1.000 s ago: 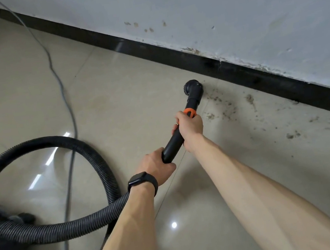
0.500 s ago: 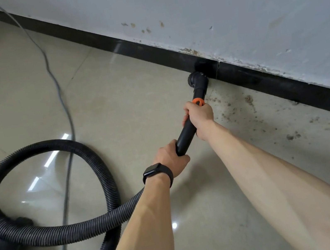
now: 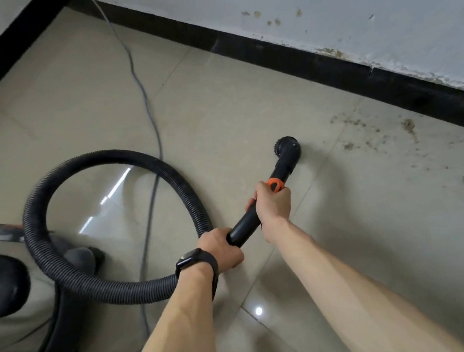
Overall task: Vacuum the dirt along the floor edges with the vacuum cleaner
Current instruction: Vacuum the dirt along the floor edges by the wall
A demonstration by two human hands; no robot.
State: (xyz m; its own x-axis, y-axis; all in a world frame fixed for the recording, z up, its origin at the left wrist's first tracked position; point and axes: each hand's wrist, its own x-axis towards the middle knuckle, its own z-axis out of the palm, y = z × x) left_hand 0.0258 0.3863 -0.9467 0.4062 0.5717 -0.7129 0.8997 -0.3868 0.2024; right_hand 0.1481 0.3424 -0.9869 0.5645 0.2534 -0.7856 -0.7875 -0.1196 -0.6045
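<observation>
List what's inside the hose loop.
Inside the hose loop: glossy floor tile with light glare, the grey power cord crossing it, plus an unidentifiable dark grey shape. Where the cord passes beneath the hose, it is covered.

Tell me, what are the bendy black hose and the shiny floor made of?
The hose looks like flexible plastic, matte black: it has close ribs and curls in a loop. The floor looks like glazed ceramic or polished stone tile, beige and glossy: it mirrors lights and shows thin joint lines.
</observation>
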